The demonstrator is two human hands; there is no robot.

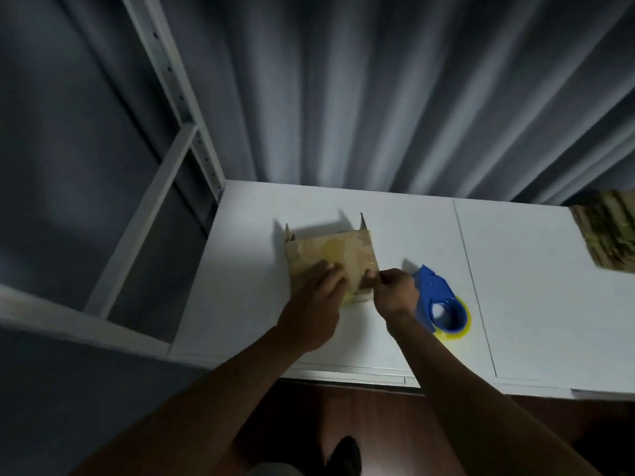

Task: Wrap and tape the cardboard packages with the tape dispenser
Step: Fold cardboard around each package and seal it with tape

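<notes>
Over at your ten o'clock, a white metal shelving frame (178, 146) stands against the dark wall, and a gray pleated curtain (378, 91) hangs behind the white table (515, 286) from eleven round to two o'clock.

Dead ahead at twelve o'clock, the cardboard package (330, 259) lies flat on the table, two small flap corners poking up along its far edge. Glossy yellowish tape shows across its top, though the blur keeps you from tracing its edges.

Your left hand (314, 309) rests on the near left part of the package, fingers extended and pressing down on the cardboard. Your right hand (393, 290) sits just beside it at the package's near right corner, thumb and fingertips pinched together at the package edge; what exactly they pinch is too small and blurred to tell.

Just to the right of that wrist, at one o'clock, the blue tape dispenser (434, 297) lies on the table, nose pointing away from you, with a yellow-tinted roll of tape (458, 326) showing under its round hub. It touches neither the package nor, as far as you can see, your hand.

Far off at three o'clock, a stack of cardboard (606, 228) sits at the table's right edge, well apart from everything else.

Down at six o'clock, a dark shoe (345, 455) stands on the reddish wooden floor (360, 413).
</notes>
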